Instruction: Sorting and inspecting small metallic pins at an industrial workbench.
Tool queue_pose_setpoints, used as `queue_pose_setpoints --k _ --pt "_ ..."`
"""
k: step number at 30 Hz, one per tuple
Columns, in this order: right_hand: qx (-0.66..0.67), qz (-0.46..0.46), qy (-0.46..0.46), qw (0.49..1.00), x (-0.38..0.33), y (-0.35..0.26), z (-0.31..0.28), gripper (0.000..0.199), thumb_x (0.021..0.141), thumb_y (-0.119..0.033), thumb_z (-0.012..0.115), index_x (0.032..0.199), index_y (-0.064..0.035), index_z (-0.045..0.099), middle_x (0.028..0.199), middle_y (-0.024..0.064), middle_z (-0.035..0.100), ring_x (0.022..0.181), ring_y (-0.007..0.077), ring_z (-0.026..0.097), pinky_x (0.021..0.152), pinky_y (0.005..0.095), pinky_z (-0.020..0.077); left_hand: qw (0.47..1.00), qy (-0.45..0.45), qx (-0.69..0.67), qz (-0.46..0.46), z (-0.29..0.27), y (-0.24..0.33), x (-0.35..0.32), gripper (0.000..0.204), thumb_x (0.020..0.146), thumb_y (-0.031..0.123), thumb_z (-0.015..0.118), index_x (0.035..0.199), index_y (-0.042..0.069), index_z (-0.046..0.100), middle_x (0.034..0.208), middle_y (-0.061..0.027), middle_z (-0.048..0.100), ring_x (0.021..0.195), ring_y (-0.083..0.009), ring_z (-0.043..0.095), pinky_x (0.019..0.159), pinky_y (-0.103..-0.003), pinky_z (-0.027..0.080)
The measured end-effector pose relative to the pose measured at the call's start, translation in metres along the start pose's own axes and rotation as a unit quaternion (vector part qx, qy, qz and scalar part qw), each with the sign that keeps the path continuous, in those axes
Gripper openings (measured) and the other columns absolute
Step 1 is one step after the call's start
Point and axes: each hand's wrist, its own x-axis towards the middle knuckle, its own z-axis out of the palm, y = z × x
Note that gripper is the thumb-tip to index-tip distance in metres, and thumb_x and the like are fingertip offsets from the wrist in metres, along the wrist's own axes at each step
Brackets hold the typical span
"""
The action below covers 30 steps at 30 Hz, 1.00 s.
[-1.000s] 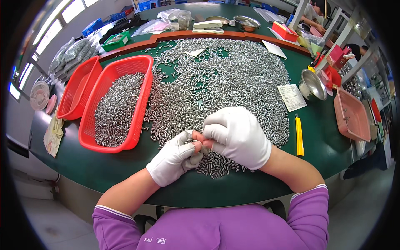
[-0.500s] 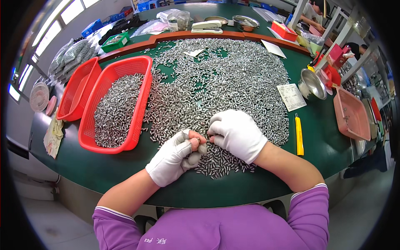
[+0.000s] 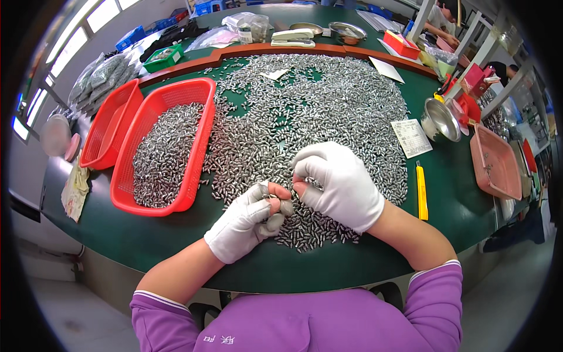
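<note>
Both your hands work close together low in the centre of the frame: the left hand (image 3: 243, 224) and right hand (image 3: 343, 186) each pinch narrowly over the metal pieces (image 3: 352, 111), presumably for control of something small; whether either holds one, I cannot tell. Wooden edging (image 3: 249, 51) above probably stops strays; the red basket (image 3: 183, 85) at left keeps more pieces contained.

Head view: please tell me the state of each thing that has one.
Left hand: gloved, fingers curled
Right hand: gloved, fingers curled
Metal pieces: loose, spread across the green table
Large red basket: partly filled with metal pieces
Yellow cutter: lying flat
Paper slip: lying flat
Green box: open
</note>
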Motion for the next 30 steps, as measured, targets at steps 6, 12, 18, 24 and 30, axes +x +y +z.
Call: queue_pose_setpoints --k 6,12,18,24,30 --pt "0.066 -0.023 -0.016 0.997 0.0 -0.013 0.0 0.018 0.069 -0.007 0.077 0.081 -0.0077 0.063 0.091 0.0059 0.066 0.082 0.0261 0.063 0.071 0.0366 0.0504 1.0 -0.004 -0.009 -0.008 0.001 -0.001 -0.001 0.03 0.091 0.022 0.069 0.112 0.01 0.05 0.095 0.0006 0.059 0.076 -0.0045 0.053 0.07 -0.018 0.045" --pt "0.164 0.044 -0.018 0.985 -0.004 -0.012 0.008 0.011 0.076 -0.01 0.072 0.083 -0.0053 0.065 0.085 0.0085 0.065 0.079 0.0286 0.063 0.072 0.0374 0.0513 1.0 -0.006 0.002 -0.005 0.002 -0.002 0.001 0.024 0.094 0.02 0.066 0.11 0.011 0.05 0.093 -0.0001 0.058 0.072 -0.0048 0.05 0.065 -0.018 0.042" --pt "0.16 0.077 -0.038 0.983 -0.003 -0.01 0.004 0.008 0.079 -0.008 0.071 0.085 -0.0065 0.067 0.085 0.0085 0.065 0.084 0.0272 0.063 0.074 0.0362 0.0511 1.0 0.014 -0.011 0.004 0.003 -0.002 0.0 0.024 0.093 0.02 0.066 0.108 0.012 0.05 0.091 -0.0011 0.058 0.069 -0.0051 0.048 0.062 -0.019 0.04" --pt "0.268 0.097 -0.034 0.958 -0.004 -0.01 0.007 0.009 0.077 -0.009 0.073 0.085 -0.0078 0.068 0.085 0.0073 0.066 0.082 0.0272 0.064 0.073 0.0357 0.0517 1.0 0.021 0.003 -0.008 0.004 -0.003 -0.001 0.029 0.092 0.022 0.069 0.109 0.012 0.048 0.092 -0.0013 0.057 0.068 -0.0051 0.046 0.06 -0.018 0.038" --pt "0.106 -0.022 -0.023 0.994 -0.001 -0.008 0.005 0.014 0.074 -0.009 0.074 0.088 -0.0074 0.069 0.086 0.0063 0.066 0.079 0.0271 0.064 0.071 0.036 0.0531 1.0 0.017 -0.002 -0.008 0.003 -0.004 -0.001 0.032 0.091 0.022 0.07 0.11 0.011 0.047 0.092 -0.0027 0.057 0.068 -0.0055 0.045 0.061 -0.019 0.037"
